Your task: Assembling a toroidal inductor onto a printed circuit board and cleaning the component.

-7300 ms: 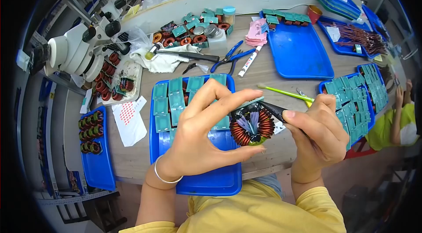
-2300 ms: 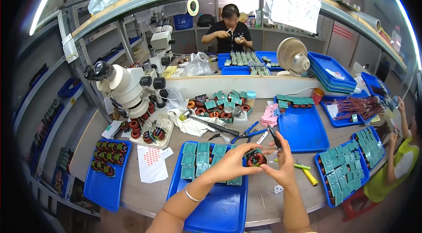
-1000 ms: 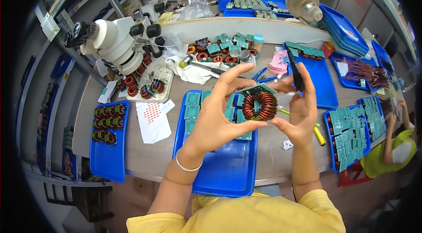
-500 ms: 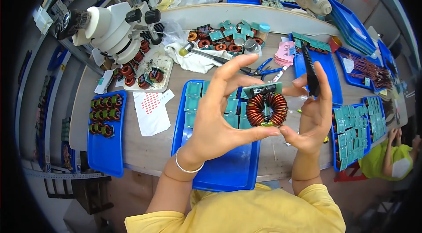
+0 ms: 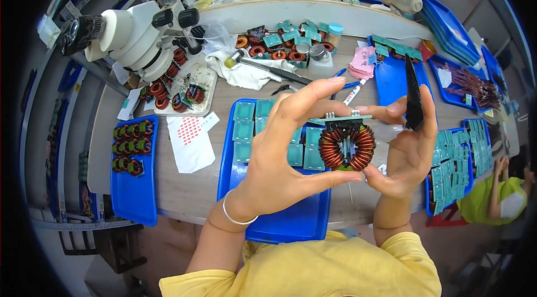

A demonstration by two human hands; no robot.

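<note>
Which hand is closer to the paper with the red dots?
The left hand: it is right of the dotted paper; the right hand is farther right, beyond the held coil.

The coil (image 5: pixel 333 150) at three o'clock looks like shiny, bumpy metal. The bracelet (image 5: pixel 234 218) at seven is smooth, shiny metal. The tray (image 5: pixel 291 220) at six is glossy plastic. The rag (image 5: pixel 246 76) at eleven is crumpled cloth, the shirt (image 5: pixel 330 263) at five matt cloth, the sheet (image 5: pixel 194 156) at eight dull paper.
</note>
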